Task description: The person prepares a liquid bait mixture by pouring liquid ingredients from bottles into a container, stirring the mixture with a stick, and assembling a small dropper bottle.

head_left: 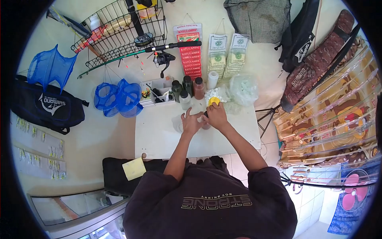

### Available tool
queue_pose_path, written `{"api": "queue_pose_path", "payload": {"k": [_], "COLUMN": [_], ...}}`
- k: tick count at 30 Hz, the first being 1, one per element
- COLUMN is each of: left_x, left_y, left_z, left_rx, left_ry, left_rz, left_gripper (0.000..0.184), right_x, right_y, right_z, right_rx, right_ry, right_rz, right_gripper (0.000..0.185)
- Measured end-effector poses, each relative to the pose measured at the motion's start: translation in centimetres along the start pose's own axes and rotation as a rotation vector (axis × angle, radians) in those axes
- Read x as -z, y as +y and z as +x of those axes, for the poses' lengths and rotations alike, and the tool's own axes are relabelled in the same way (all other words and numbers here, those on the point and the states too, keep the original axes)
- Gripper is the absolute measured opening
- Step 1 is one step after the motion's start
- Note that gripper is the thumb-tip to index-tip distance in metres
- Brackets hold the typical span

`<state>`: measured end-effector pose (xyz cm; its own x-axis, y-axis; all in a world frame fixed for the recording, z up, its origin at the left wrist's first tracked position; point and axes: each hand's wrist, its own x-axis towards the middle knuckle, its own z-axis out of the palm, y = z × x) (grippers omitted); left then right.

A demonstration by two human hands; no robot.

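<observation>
The white surface (238, 139) offered open room at near right, up to its edge; far bottles (198, 91) crowded its far side. The left hand (192, 122), half-spread, and the right hand (217, 116), curled at a yellow lid (213, 100), flanked the near bottle (206, 126) mid-surface; either's grip was unclear. Partly hidden, it looked upright, dark cap (206, 114) topmost.

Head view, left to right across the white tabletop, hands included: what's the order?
White compartmented box → left hand → right hand → clear plastic bag of pale contents.
</observation>
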<state>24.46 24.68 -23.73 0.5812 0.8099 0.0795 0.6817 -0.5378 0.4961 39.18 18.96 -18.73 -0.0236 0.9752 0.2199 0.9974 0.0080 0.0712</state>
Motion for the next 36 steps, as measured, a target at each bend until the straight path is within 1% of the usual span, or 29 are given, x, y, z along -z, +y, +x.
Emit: {"api": "queue_pose_path", "payload": {"k": [2, 4, 5, 7, 11, 13, 14, 16, 17, 19, 20, 22, 23, 25, 26, 28, 29, 31, 32, 34, 35, 36], "left_x": [0.3, 0.4, 0.4, 0.6, 0.7, 1.3, 0.7, -0.3, -1.0, -0.2, 0.0, -0.1, -0.1, -0.6, -1.0, -0.9, -0.9, -0.1, 0.2, 0.4, 0.5, 0.6], "left_y": [0.3, 0.1, 0.0, 0.1, 0.7, 1.1, 0.5, -0.4, -0.8, -0.1, 0.1, 0.3, 0.2, -0.3, -0.5, -0.5, -0.4, 0.2, 0.4, 0.6, 0.7, 0.6], "left_z": [0.3, 0.3, 0.3, 0.3, -0.3, -0.3, -0.3, -0.1, -0.1, -0.4, -0.5, -0.7, -0.6, -0.7, -0.7, -0.5, -0.5, -0.7, -0.7, -0.8, -0.8, -0.9], "left_rx": [-0.012, -0.002, -0.008, -0.003, 0.029, 0.066, 0.067, 0.016, 0.019, 0.009, 0.011, 0.013, 0.013, 0.006, 0.006, -0.001, -0.002, 0.026, 0.027, 0.039, 0.039, 0.037], "left_ry": [-0.011, -0.015, -0.007, -0.044, -0.057, -0.104, -0.105, -0.041, -0.042, -0.061, -0.062, -0.005, -0.005, 0.011, 0.008, 0.005, 0.003, -0.021, -0.022, -0.048, -0.051, -0.048], "left_rz": [-0.009, 0.001, 0.003, 0.028, 0.014, 0.037, 0.041, -0.021, -0.024, 0.029, 0.03, 0.019, 0.02, 0.02, 0.019, 0.039, 0.039, 0.01, 0.009, -0.041, -0.042, -0.049], "left_gripper": [0.052, 0.055, 0.055, 0.058, 0.059, 0.06, 0.06, 0.061, 0.061, 0.061, 0.061, 0.06, 0.06, 0.06, 0.06, 0.06, 0.06, 0.062, 0.062, 0.064, 0.064, 0.065], "right_x": [0.1, 0.7, 1.0, 1.2, 0.8, 0.8, 0.7, 1.6, 2.0, 3.1, 2.7, 2.0, 1.8, 2.1, 2.1, 2.4, 2.3, 2.0, 1.9, 2.0, 2.0, 1.9], "right_y": [0.4, 0.4, 0.5, 1.0, 2.2, 2.5, 2.0, 1.2, 1.1, 0.7, 0.8, 0.7, 0.9, 1.2, 1.0, 0.6, 0.8, 1.2, 1.6, 2.2, 2.3, 2.3], "right_z": [0.0, 0.1, 0.2, 0.3, 0.4, 0.5, 0.2, -0.6, -0.5, -0.2, 0.0, 0.3, 0.1, -0.9, -1.2, -1.3, -1.3, -1.2, -1.3, -1.9, -2.3, -2.9], "right_rx": [0.018, 0.087, 0.087, 0.188, 0.266, 0.37, 0.37, 0.236, 0.238, -0.002, -0.001, -0.043, -0.043, 0.146, 0.144, -0.035, -0.037, 0.003, 0.002, 0.08, 0.078, -0.013], "right_ry": [0.018, -0.041, -0.032, -0.081, -0.11, -0.062, -0.06, 0.325, 0.322, -0.039, -0.041, -0.217, -0.216, 0.081, 0.078, 0.031, 0.031, -0.097, -0.098, 0.22, 0.219, 0.374], "right_rz": [-0.015, -0.01, -0.015, 0.013, 0.09, 0.143, 0.147, 0.138, 0.138, 0.147, 0.149, 0.169, 0.169, 0.305, 0.306, 0.331, 0.332, 0.338, 0.338, 0.548, 0.548, 0.573], "right_gripper": [0.046, 0.041, 0.041, 0.036, 0.036, 0.038, 0.038, 0.043, 0.043, 0.054, 0.054, 0.058, 0.058, 0.056, 0.056, 0.05, 0.05, 0.051, 0.051, 0.047, 0.047, 0.047]}}
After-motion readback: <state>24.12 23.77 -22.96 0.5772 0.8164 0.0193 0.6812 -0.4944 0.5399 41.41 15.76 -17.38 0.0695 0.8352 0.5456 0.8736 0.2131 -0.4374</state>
